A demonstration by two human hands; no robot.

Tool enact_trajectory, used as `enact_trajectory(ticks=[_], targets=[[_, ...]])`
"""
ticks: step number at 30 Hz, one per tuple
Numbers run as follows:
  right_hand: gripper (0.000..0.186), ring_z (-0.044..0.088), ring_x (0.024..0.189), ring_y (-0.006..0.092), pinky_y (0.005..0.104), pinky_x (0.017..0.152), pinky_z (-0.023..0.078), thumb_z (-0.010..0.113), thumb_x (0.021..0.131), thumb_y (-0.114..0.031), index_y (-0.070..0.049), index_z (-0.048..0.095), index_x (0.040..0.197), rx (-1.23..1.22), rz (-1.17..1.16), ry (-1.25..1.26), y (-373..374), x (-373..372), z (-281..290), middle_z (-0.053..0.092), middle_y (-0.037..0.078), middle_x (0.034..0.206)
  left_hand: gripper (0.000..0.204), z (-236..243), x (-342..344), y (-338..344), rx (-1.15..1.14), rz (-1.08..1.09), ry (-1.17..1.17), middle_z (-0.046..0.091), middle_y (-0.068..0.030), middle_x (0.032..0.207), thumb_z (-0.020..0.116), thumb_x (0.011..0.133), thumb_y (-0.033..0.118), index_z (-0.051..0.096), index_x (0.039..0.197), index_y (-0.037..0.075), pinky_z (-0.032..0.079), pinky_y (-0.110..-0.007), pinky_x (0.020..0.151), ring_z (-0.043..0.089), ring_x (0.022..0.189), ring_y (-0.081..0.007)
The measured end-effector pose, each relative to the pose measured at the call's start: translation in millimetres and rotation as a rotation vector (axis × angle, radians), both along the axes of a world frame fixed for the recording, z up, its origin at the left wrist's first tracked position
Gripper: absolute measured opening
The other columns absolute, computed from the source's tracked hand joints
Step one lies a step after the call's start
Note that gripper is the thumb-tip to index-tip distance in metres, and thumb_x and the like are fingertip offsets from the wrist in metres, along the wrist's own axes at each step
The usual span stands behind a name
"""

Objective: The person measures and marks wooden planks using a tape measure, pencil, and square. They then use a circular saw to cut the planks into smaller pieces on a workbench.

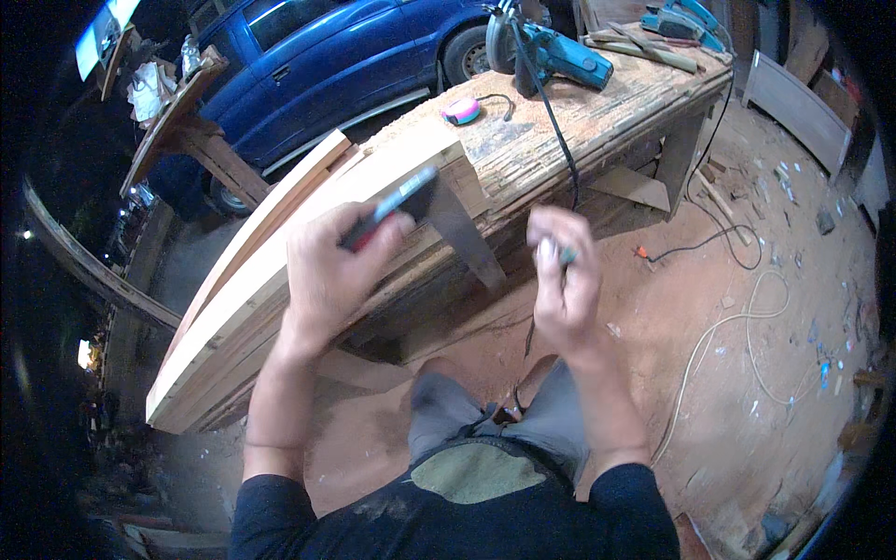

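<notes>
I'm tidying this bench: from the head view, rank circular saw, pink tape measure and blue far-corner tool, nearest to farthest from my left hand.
1. Pink tape measure, ahead and right.
2. Circular saw, farther right.
3. Blue far-corner tool, rightmost.

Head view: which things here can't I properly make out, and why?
- Head view, small green item: mostly hidden by the right hand.
- Head view, red-and-blue item: blurred, its gripped part covered by the left hand.
- Head view, blue vehicle: upper part cut off by the top edge.
- Head view, blue scraps: too small to identify.
</notes>
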State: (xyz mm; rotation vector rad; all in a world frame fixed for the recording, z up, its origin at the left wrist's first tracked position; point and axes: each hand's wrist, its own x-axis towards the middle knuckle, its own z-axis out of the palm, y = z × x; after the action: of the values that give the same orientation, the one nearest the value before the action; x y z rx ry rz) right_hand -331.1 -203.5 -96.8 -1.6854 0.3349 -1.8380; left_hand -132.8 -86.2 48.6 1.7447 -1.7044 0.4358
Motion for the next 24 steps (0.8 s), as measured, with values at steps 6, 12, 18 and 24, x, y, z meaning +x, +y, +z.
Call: enact_trajectory(ticks=[6, 12, 18, 24], targets=[[0.057, 0.068, 0.102, 0.0341, 0.0410, 0.087, 0.056, 0.085, 0.079, -0.022, -0.001, 0.062, 0.127, 0.141, -0.019, 0.514, 69.3, -22.6, -71.7, 0.069, 0.018, 0.111, 0.028, -47.4, -21.5, 34.6, 0.249, -0.092, 0.574, 0.074, -0.0070, 0.079, 0.082, 0.087, 0.023, 0.077, 0.095, -0.003, 0.053, -0.028, 0.069, 0.067, 0.073, -0.0116], [0.057, 0.074, 0.089, 0.0247, 0.0365, 0.076, 0.058, 0.086, 0.076, -0.015, -0.006, 0.063, 0.127, 0.280, -0.011, 0.473, 62.1, -49.7, -100.5, 0.073, 0.016, 0.101, 0.035, -63.5, -4.9, 44.8, 0.312, -0.135, 0.570, 0.074, -0.0099, 0.082, 0.076, 0.092, 0.027, 0.074, 0.113, -0.002, 0.054, -0.030, 0.066, 0.066, 0.071, -0.0114], [0.040, 0.058, 0.081, 0.0109, 0.0293, 0.075, 0.051, 0.079, 0.090, -0.011, 0.000, 0.061, 0.124, 0.619, -0.161, 0.066, -16.0, -67.5, -37.2, 0.064, -0.001, 0.095, 0.049, -10.4, 77.2, 128.5, 0.025, 0.158, -0.068, 0.065, -0.0159, 0.123, 0.081, 0.078, 0.013, 0.066, 0.123, 0.001, 0.049, -0.043, 0.104, 0.062, 0.119, -0.0298], [0.040, 0.062, 0.087, 0.0167, 0.0358, 0.084, 0.050, 0.079, 0.092, -0.034, -0.001, 0.069, 0.111, 0.428, -0.520, 0.174, -183.9, -114.0, 19.2, 0.070, 0.005, 0.097, 0.091, 8.3, 165.1, 190.9, 0.324, 0.450, -0.153, 0.055, -0.0165, 0.144, 0.086, 0.068, 0.052, 0.056, 0.141, 0.006, 0.040, -0.051, 0.114, 0.049, 0.137, -0.0388]])
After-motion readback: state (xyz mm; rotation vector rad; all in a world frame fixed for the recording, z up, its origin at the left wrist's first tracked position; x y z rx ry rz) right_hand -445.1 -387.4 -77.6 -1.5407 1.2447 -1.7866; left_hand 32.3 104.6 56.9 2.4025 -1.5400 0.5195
